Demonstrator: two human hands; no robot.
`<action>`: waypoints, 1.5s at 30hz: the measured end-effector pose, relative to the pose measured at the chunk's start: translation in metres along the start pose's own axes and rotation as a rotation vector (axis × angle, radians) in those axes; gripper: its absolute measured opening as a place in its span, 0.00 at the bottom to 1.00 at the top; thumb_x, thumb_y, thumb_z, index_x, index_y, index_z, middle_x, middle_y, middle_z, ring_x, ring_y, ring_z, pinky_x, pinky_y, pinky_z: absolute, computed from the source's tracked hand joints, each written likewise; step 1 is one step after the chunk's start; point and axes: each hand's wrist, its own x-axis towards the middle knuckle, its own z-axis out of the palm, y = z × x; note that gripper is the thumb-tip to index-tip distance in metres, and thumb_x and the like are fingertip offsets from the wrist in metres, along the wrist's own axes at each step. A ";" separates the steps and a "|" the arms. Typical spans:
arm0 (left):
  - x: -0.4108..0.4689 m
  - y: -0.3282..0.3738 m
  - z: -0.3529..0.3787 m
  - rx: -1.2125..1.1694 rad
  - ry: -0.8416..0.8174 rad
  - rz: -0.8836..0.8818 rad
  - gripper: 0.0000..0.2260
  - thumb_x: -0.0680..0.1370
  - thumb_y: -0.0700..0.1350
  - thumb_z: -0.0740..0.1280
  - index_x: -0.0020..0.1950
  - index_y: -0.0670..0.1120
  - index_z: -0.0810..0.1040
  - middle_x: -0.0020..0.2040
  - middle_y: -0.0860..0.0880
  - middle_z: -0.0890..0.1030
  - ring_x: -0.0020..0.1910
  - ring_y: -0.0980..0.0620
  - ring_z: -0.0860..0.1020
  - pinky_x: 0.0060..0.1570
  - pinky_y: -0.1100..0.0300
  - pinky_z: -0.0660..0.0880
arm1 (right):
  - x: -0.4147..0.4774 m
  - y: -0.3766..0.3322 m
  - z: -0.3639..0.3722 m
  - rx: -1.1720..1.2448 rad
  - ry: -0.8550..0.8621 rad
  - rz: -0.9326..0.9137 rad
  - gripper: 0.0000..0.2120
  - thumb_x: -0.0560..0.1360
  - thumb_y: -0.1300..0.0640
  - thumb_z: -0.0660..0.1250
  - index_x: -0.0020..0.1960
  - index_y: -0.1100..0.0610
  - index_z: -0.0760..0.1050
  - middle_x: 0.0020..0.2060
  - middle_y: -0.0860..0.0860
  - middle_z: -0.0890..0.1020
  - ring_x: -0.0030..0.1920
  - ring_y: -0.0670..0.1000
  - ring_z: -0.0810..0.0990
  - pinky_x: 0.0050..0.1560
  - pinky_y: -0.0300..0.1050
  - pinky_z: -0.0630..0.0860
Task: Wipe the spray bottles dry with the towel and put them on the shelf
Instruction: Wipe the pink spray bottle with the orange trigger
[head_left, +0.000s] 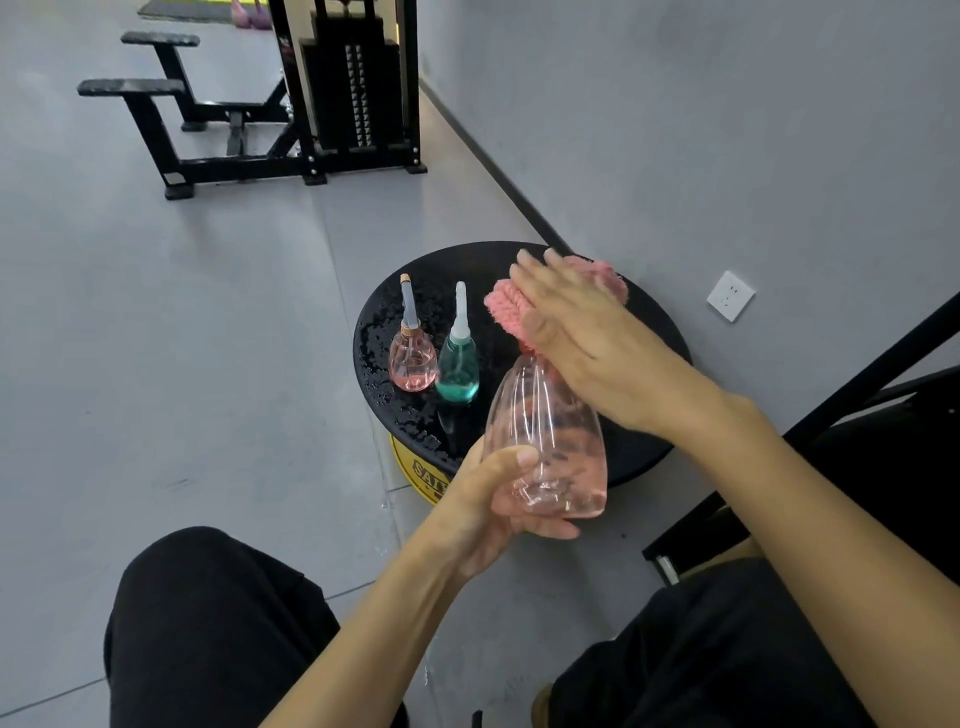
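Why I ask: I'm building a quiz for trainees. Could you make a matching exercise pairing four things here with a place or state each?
Things:
1. large pink bottle
2. small pink bottle
3. teal bottle
4. pink towel

Places or states:
a. under the flat right hand
b. leftmost on the round black stand
c. gripped near its base by the left hand
d. standing just right of the small pink bottle

Pairs: 1-c; 2-b; 3-d; 4-a.

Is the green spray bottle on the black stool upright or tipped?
Upright. The green clear-plastic spray bottle stands on its base on the black round stool, white nozzle pointing up.
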 end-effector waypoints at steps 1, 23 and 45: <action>0.000 0.000 -0.002 -0.002 0.005 0.000 0.48 0.55 0.59 0.81 0.69 0.41 0.68 0.54 0.40 0.82 0.45 0.42 0.83 0.30 0.56 0.81 | -0.004 -0.004 0.002 0.016 -0.031 -0.015 0.30 0.79 0.39 0.41 0.79 0.49 0.50 0.78 0.43 0.48 0.77 0.40 0.42 0.78 0.50 0.43; -0.002 0.000 -0.003 -0.080 -0.035 0.007 0.39 0.57 0.57 0.81 0.65 0.46 0.75 0.56 0.39 0.81 0.48 0.40 0.83 0.31 0.55 0.82 | -0.009 0.016 0.009 0.025 0.057 0.022 0.35 0.77 0.34 0.38 0.79 0.49 0.43 0.78 0.43 0.43 0.76 0.40 0.38 0.78 0.54 0.46; -0.003 -0.003 0.003 -0.029 0.025 -0.010 0.51 0.54 0.58 0.81 0.70 0.37 0.66 0.50 0.43 0.84 0.43 0.45 0.84 0.32 0.56 0.81 | -0.011 -0.017 0.012 0.065 -0.007 -0.009 0.30 0.79 0.40 0.41 0.79 0.48 0.49 0.78 0.40 0.48 0.76 0.38 0.40 0.77 0.45 0.40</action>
